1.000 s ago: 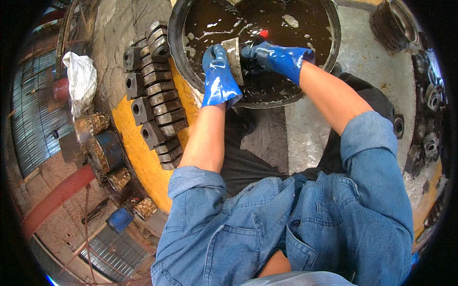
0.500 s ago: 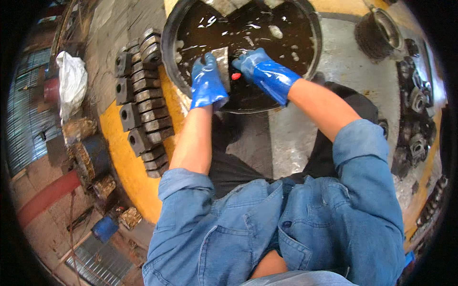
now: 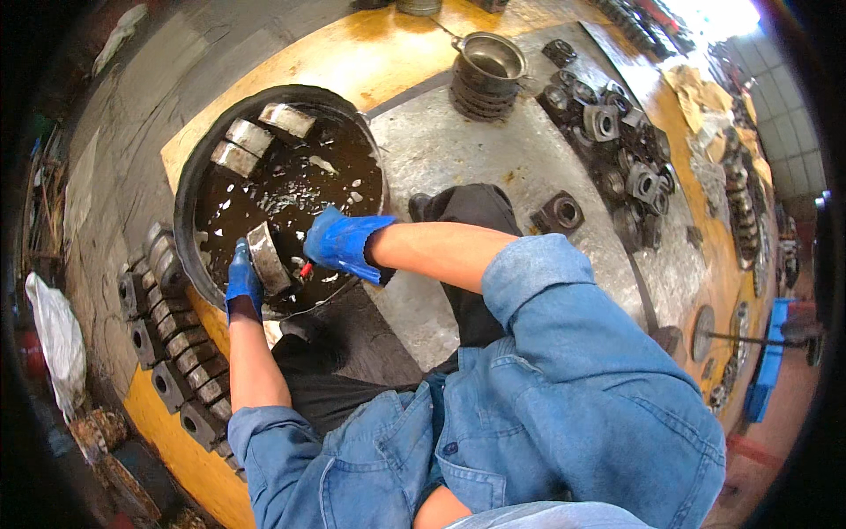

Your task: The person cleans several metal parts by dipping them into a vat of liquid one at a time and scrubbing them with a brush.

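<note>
Left hand (image 3: 242, 284), blue-gloved, was closed around the lower edge of a grey metal block (image 3: 267, 257), which stood tilted at the near rim of the black tub (image 3: 189, 189). Right hand (image 3: 339, 242), also gloved, was curled around a small red-handled tool (image 3: 305, 270) just beside the block. Tub held dark oily liquid; more grey blocks (image 3: 260, 132) lay at its far side. A row of cleaned blocks (image 3: 172, 339) sat left of the tub. A metal pot (image 3: 486, 70) and scattered bearing housings (image 3: 617, 150) lay beyond.

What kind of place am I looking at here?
Probably a machine repair workshop: a round tub of dark oily liquid, rows of metal blocks on the floor, and blue-gloved hands washing a metal part.
</note>
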### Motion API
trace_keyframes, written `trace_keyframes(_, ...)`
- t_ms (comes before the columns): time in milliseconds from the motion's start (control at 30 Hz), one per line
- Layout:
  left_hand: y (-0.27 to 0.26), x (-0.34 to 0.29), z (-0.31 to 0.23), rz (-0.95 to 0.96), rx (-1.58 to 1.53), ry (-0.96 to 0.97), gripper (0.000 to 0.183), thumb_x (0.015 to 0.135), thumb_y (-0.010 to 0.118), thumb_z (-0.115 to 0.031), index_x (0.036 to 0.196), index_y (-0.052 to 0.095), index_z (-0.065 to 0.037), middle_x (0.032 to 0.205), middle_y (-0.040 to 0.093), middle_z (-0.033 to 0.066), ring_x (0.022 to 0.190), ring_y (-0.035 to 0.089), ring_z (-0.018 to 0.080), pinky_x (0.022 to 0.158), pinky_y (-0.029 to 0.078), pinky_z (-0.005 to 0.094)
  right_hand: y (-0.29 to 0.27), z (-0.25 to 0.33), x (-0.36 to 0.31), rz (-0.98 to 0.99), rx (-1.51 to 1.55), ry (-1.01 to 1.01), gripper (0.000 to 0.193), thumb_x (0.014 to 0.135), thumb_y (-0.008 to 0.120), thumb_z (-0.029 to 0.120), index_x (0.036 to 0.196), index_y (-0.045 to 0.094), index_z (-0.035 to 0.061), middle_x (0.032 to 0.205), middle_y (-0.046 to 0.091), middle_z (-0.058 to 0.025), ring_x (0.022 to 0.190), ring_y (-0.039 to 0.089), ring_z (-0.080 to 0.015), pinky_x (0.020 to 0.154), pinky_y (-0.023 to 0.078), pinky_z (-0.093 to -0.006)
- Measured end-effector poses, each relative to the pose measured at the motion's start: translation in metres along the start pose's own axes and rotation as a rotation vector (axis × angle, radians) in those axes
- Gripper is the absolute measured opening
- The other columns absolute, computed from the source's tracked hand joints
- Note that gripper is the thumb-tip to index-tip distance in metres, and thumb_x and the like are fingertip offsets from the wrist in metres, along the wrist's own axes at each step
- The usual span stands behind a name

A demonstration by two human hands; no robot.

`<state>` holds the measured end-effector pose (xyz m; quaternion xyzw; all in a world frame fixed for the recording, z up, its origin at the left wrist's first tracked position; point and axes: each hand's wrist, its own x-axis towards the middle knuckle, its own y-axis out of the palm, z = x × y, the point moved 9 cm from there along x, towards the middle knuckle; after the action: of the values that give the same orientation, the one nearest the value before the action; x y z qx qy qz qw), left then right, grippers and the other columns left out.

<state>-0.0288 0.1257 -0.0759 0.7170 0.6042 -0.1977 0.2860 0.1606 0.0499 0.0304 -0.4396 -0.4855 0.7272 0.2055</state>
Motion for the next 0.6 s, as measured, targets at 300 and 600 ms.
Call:
trace_keyframes(300, 0.04, -0.064, -0.074, -0.202, 0.537, 0.434, 0.074, 0.106, 0.048, -0.064, 0.132, 0.07, 0.002, 0.122, 0.072, 0.0121, 0.107, 0.061, 0.02, 0.098, 0.048, 0.0364, 0.011, 0.004, -0.007, -0.078, 0.063, -0.026, 0.026, 0.096, 0.058, 0.023, 0.107, 0.079, 0.0136, 0.109, 0.078, -0.0144, 0.105, 0.075, -0.0353, 0.087, 0.056, -0.0524)
trace_keyframes(600, 0.03, -0.12, -0.108, -0.424, 0.325, 0.317, 0.087, 0.109, 0.022, -0.067, 0.142, 0.061, 0.003, 0.132, 0.069, 0.0203, 0.118, 0.066, 0.0289, 0.106, 0.051, 0.0403, 0.028, 0.039, 0.013, -0.05, 0.172, -0.142, 0.024, 0.09, 0.071, 0.021, 0.11, 0.082, 0.0157, 0.111, 0.08, -0.0069, 0.107, 0.076, -0.0283, 0.087, 0.058, -0.0439)
